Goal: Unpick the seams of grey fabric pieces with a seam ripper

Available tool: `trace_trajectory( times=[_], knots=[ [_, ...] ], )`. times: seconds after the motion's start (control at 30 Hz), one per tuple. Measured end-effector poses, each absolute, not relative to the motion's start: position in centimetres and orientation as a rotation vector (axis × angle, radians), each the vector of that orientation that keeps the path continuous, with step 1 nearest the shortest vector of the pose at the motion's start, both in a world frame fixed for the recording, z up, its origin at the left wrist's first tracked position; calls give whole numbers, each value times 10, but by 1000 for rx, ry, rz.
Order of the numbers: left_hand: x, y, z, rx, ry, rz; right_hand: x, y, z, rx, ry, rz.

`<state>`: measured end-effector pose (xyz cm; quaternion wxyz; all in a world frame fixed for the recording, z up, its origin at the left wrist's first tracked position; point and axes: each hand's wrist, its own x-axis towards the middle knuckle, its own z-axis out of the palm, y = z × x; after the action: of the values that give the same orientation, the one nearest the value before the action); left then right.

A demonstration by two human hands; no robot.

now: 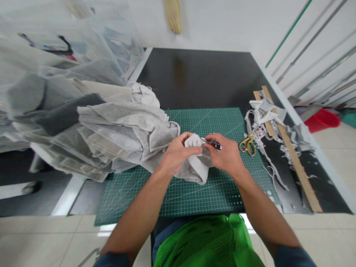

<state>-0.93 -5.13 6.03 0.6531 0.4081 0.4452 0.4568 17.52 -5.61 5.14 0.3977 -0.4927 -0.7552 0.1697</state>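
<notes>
My left hand [180, 152] is closed on a bunched edge of light grey fabric [196, 168]; its folds hang down onto the green cutting mat [178, 202]. In my right hand [226, 154] are small thread snips [213, 143] with a dark handle. Their metal tip points left and meets the fabric edge beside my left fingers. How far the blades are apart is too small to see. The held cloth runs left toward a large heap of grey fabric pieces [125, 126], which overlaps the mat's left side.
Gold-handled scissors [247, 145] lie at the mat's right edge. Beside them are white fabric scraps [263, 115] and wooden rulers [299, 167]. A clear plastic bag [116, 40] stands behind the heap. A red bucket [322, 120] is on the floor to the right.
</notes>
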Motion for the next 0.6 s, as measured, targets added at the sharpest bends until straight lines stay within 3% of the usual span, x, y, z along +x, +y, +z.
trace_trajectory(
  times=[0.6],
  knots=[
    [-1, -48, 54, 719, 1054, 1372, 175, -57, 55, -1228, -1784, 346]
  ],
)
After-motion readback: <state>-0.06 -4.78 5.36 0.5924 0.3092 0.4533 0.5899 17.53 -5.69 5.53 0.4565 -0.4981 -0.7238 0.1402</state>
